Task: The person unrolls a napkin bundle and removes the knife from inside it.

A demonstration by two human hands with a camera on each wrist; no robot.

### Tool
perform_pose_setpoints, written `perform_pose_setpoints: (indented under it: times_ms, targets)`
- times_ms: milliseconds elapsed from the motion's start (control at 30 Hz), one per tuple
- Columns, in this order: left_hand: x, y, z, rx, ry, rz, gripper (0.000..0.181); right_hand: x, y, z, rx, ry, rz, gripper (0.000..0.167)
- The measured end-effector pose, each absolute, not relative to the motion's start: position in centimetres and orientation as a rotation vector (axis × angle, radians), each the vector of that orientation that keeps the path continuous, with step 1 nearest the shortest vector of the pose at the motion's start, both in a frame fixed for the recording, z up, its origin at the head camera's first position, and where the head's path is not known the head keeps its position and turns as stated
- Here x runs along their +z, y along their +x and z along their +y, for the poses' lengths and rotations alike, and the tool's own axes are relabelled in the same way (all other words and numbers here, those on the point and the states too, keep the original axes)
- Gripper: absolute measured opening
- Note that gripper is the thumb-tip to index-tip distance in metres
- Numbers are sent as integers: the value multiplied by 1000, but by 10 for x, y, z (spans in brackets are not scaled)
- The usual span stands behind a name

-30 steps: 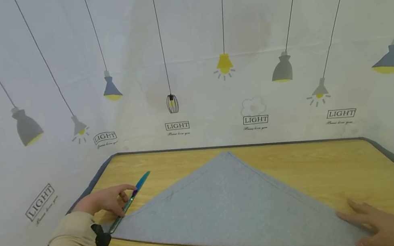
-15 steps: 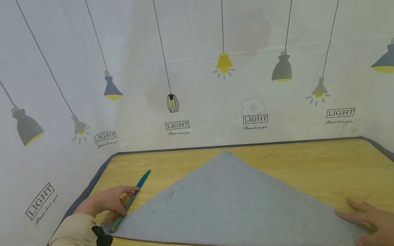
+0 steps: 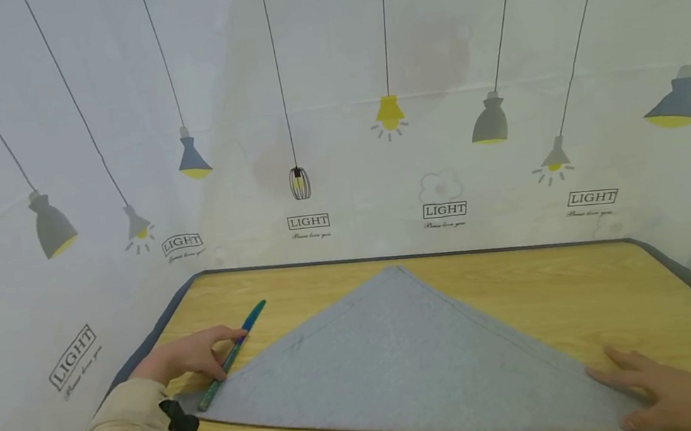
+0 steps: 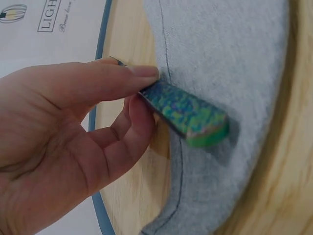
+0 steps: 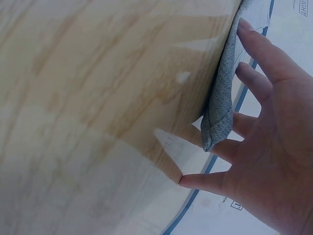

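A grey cloth napkin, folded into a triangle, lies on the table with its peak pointing away from me. My left hand pinches a table knife with a shiny blue-green finish between thumb and fingers. The knife slants over the napkin's left corner, its blade tip pointing away. In the left wrist view the mottled handle end sits over the cloth, close to its stitched edge. At the napkin's right corner, my right hand touches the cloth with spread fingers; the right wrist view shows the folded corner beside these fingers.
The wooden table has a dark blue edge along its back and sides. A white curtain printed with lamps surrounds it. A black clip-like piece is attached at my left wrist.
The knife has rolled slightly in my left fingers, so its handle shows a green face instead of a silvery edge. The right hand stays at the napkin corner; the head view has shifted slightly.
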State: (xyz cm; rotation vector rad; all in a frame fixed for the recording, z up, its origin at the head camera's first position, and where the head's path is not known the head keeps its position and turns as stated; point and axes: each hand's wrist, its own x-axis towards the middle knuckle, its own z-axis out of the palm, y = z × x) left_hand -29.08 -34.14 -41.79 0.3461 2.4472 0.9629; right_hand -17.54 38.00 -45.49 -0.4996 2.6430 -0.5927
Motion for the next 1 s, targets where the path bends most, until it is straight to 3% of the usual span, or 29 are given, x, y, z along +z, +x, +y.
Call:
perform_pose_setpoints:
  times_ms: [267, 1000]
  targets:
    - [-413, -298, -333, 1079, 354, 2423, 83, -451, -172, 377, -632, -430, 2621, 74]
    - [-419, -359, -304, 1041, 286, 2520, 86, -448, -170, 375, -633, -438, 2656, 74]
